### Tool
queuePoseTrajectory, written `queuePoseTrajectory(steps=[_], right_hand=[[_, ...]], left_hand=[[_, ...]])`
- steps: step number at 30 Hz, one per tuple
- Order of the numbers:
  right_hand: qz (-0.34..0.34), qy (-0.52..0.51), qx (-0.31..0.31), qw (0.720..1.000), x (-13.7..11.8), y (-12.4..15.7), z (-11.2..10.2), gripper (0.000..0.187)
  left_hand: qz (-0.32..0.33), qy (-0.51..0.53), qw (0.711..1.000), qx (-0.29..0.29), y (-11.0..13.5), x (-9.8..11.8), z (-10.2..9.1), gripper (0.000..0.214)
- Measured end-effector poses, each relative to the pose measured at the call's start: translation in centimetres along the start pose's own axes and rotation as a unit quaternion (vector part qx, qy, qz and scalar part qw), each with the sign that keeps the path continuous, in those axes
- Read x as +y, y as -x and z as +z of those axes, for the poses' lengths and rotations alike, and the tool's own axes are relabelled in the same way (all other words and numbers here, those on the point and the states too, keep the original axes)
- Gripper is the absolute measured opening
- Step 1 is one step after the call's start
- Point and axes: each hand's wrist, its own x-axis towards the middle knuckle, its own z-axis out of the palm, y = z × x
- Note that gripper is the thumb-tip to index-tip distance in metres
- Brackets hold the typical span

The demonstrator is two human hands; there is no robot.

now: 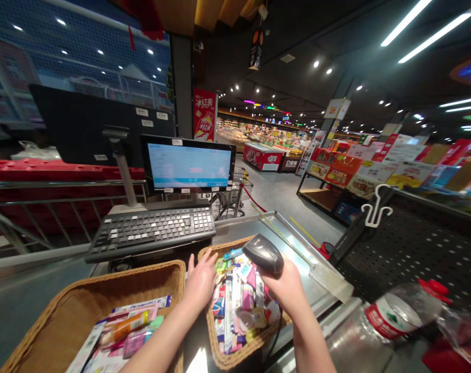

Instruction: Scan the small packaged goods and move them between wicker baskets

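A dark grey barcode scanner [263,253] is gripped in my right hand [284,282], its head over the right wicker basket [219,357]. Small packaged goods [246,300] fill that basket, among them long thin packets and a white tag below the scanner. My left hand [200,280] reaches over this basket's left rim with its fingers apart, close to a green packet [220,265]. I cannot tell whether the fingertips touch it. Under my left forearm lies a second wicker basket [75,295], holding flat packets and an orange tube-like item [130,324].
Behind the baskets stand a black keyboard [157,228] and a lit monitor [190,166]. The metal counter [297,259] runs along the right side. A large clear bottle with a red cap [398,311] is at the lower right, near a black perforated panel [425,248].
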Motion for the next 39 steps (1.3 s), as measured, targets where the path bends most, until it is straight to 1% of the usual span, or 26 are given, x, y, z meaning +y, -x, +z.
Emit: queuePoseTrajectory(steps=[3,6,12,16,19,21,27,32,39], right_hand=[[-0.003,-0.002,-0.001,1.000,-0.2,0.1,0.1,0.015],[-0.007,-0.001,0.001,1.000,-0.6,0.1,0.4,0.015],[-0.025,-0.002,-0.001,1.000,-1.8,0.2,1.0,0.015],[-0.040,-0.005,-0.003,0.999,-2.4,0.3,1.5,0.023],[-0.058,-0.010,-0.005,0.998,-2.9,0.3,2.0,0.036],[-0.070,-0.011,-0.008,0.997,-3.4,0.2,2.3,0.040],[-0.107,-0.012,-0.014,0.994,-5.7,-0.3,3.3,0.027],[-0.126,-0.018,-0.023,0.992,-7.5,-0.2,4.4,0.038],[-0.141,-0.028,-0.034,0.989,-9.0,0.6,5.6,0.043]], left_hand=[[0.032,-0.019,0.998,0.059,0.0,-0.4,-1.7,0.028],[0.046,-0.035,0.993,0.102,0.2,-0.7,-3.4,0.026],[0.037,-0.056,0.980,0.189,0.7,-1.1,-6.0,0.023],[0.021,-0.060,0.971,0.232,0.8,-1.6,-7.7,0.023],[0.007,-0.060,0.966,0.253,0.7,-2.1,-8.9,0.024],[0.001,-0.060,0.961,0.269,0.6,-2.5,-9.7,0.026],[-0.014,-0.062,0.955,0.288,1.0,-3.4,-11.2,0.026],[-0.025,-0.070,0.952,0.296,1.8,-4.2,-11.8,0.026],[-0.040,-0.078,0.948,0.307,2.9,-5.7,-12.8,0.027]])
